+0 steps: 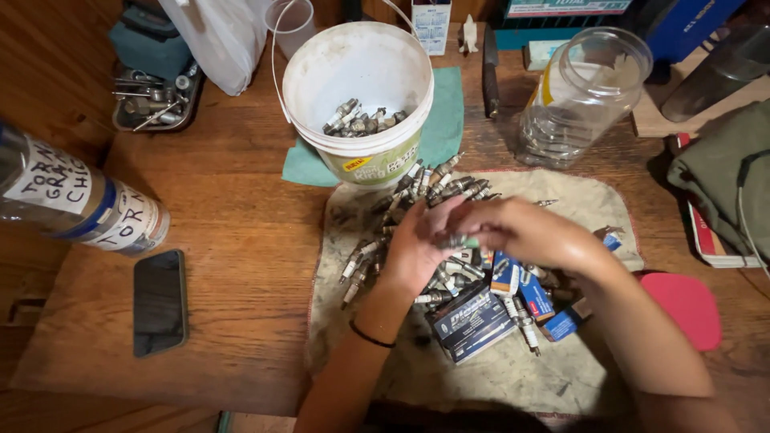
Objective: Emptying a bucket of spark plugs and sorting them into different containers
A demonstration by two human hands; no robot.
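Wooden counter (241, 240), stained cloth (497, 377) at centre frame, strewn with metal spark plugs (449, 188) and small blue boxes (529, 293). White plastic bucket (361, 72) above, clear jar (581, 92) upper right, black phone (159, 301) lower left. Left hand (417, 244) and right hand (521, 231) meeting, fingers pinching one spark plug (459, 240).

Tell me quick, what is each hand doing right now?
Left hand: closed on one end of a spark plug.
Right hand: closed on the same spark plug's other end.

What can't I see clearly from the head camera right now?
- Spark plug between left hand and right hand: mostly covered by fingers, so the grip is unclear.
- Bucket: its wall hides the lower contents.
- Tool tray: parts too small.
- Book: under green cloth.
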